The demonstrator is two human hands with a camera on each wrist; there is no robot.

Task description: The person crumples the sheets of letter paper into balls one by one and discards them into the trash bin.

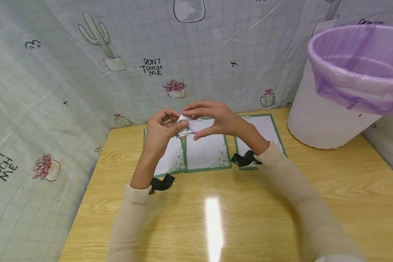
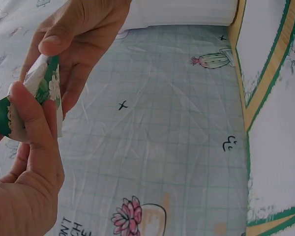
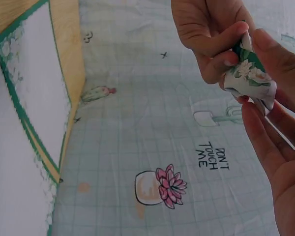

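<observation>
High over the far part of the table, both hands meet at a small folded piece of paper. It is white with a green border and white printed flowers, seen closer in the right wrist view as a compact, partly curled paper. My left hand pinches it, thumb across its near face and fingers bent behind. My right hand holds the other side, fingertips at the top edge and thumb near the lower corner. In the left wrist view, fingers cover part of the folded paper.
Below the hands, green-bordered sheets lie on the wooden table: a left sheet, a middle sheet and a right sheet. A white bin with a purple liner stands at the right. A printed curtain hangs behind.
</observation>
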